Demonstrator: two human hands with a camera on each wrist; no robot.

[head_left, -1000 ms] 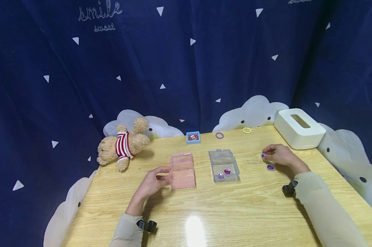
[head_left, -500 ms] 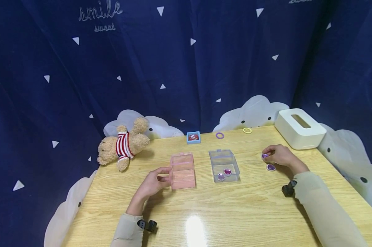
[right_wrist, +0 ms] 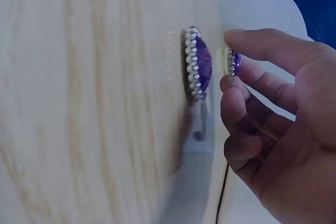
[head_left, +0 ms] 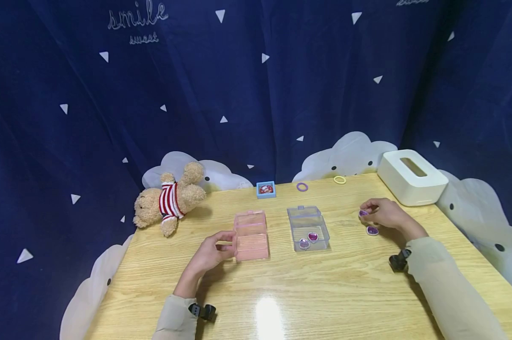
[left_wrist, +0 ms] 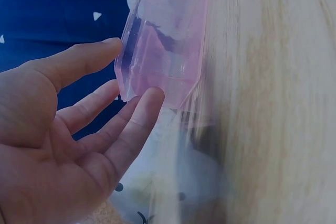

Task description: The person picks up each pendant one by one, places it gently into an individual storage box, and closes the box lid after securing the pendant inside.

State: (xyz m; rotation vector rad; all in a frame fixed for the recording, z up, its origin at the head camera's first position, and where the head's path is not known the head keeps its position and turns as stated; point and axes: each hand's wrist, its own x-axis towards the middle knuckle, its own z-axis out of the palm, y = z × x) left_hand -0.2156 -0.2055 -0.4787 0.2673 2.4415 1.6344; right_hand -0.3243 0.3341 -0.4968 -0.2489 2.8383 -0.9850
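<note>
My left hand [head_left: 211, 252]: fingers relaxed and spread, tips touching the pink box's left side.
Pink box [head_left: 251, 235]: lid open, mid-table, left of the clear box.
My right hand [head_left: 385, 213]: thumb and forefinger pinching one purple gem [right_wrist: 232, 65], lifted just off the table, toward the right edge.
Second gem [head_left: 372, 230]: lying on the table [head_left: 324, 293] just beside my right hand.
Clear box [head_left: 309, 227]: open, mid-table, two gems inside.
Bear [head_left: 168, 198]: far left corner.
Tissue box [head_left: 412, 176]: far right corner.
</note>
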